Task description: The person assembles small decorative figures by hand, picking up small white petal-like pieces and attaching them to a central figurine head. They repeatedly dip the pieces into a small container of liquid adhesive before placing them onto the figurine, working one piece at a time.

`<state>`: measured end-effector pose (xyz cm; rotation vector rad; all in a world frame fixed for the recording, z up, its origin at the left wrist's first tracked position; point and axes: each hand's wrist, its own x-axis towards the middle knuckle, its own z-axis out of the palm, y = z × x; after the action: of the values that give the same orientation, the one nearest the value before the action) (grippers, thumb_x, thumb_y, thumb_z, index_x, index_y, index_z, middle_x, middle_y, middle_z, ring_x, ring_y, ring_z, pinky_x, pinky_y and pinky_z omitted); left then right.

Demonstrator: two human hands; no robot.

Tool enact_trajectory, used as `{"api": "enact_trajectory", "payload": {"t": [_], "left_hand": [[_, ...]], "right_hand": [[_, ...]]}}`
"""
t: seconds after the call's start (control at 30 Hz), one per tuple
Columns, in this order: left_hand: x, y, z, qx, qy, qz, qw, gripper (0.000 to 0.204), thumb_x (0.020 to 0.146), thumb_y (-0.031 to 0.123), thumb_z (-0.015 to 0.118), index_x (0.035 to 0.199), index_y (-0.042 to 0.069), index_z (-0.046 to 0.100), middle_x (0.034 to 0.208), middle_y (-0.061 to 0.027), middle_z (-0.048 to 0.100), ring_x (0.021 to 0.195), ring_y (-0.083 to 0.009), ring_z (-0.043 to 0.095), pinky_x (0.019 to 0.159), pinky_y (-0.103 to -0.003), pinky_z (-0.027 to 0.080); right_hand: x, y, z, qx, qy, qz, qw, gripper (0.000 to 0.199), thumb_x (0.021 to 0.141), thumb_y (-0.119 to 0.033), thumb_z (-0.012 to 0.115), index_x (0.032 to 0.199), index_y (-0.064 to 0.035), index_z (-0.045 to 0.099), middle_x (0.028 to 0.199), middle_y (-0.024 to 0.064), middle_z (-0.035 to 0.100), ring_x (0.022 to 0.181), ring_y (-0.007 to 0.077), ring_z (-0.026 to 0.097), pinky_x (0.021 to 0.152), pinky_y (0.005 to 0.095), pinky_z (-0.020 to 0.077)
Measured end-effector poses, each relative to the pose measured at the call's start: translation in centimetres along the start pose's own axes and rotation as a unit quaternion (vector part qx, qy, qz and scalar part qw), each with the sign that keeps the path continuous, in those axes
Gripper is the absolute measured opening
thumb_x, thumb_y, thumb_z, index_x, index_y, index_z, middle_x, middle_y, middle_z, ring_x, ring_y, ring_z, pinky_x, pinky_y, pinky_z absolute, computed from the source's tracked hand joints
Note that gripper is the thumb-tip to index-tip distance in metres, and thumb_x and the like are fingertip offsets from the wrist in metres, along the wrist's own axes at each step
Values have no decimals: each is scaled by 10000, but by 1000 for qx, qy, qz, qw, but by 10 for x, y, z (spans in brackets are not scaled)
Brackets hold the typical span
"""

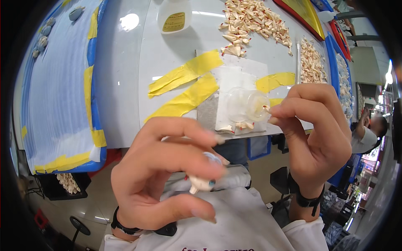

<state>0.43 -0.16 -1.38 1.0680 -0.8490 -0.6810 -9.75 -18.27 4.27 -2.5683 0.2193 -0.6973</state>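
My left hand (163,171) is curled, fingers bent over a small cream figurine (202,184) with blue-green spots. Its fingers are slightly blurred, and they hide part of the figurine. Farther right, my right hand (318,129) pinches a tiny cream piece with a red tip (266,108) between thumb and index finger. That piece is at the rim of a small see-through cup (256,105), which holds something pale yellowish. A second see-through cup (235,109) adjoins it on the left. Several red-tipped cream pieces (245,125) lie just in front of the cups.
Yellow tape strips (184,75) cross the table beside a white sheet. A white bottle (174,16) stands at the back, left of a pile of red-tipped pieces (255,25). At left lies a blue tray (95,125) lined with pale ridged sheet. Another person (364,136) is at far right.
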Motion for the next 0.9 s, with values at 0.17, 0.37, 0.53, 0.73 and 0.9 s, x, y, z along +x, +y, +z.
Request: {"api": "enact_trajectory", "payload": {"t": [0.17,0.37,0.53,0.73,0.9], "left_hand": [[7,21,23,-163,136,-165,963,415,706,235,746,937,0,493,937,-156,508,759,-272,625,595,-284,509],[8,8,30,-107,148,-115,976,472,684,277,761,970,7,501,908,-143,546,763,-243,611,608,-285,505],[8,13,36,-67,169,-127,975,521,660,303,779,986,-3,513,922,-139,556,789,-187,579,676,-254,459],[3,14,36,-81,155,-124,977,495,672,290,777,973,-11,524,900,-137,571,758,-141,549,673,-230,429],[1,9,29,-56,112,-81,989,460,693,278,762,971,-8,533,839,-123,583,730,-123,542,634,-212,413]], "right_hand": [[2,-3,3,-18,14,-6,1000,179,592,139,630,721,21,590,736,100,548,669,180,523,595,251,412],[-2,-2,5,70,32,4,997,159,645,99,626,773,24,569,789,106,538,734,170,506,655,246,404],[-14,-17,-1,267,-30,63,961,147,715,15,639,825,2,543,828,109,496,736,128,483,665,219,393],[-24,-30,5,252,-19,62,966,149,717,1,654,833,-33,567,799,97,505,658,116,481,584,200,396],[-22,-31,5,241,-8,44,969,130,720,-1,649,817,-46,574,762,87,513,648,124,483,573,208,394]]}}
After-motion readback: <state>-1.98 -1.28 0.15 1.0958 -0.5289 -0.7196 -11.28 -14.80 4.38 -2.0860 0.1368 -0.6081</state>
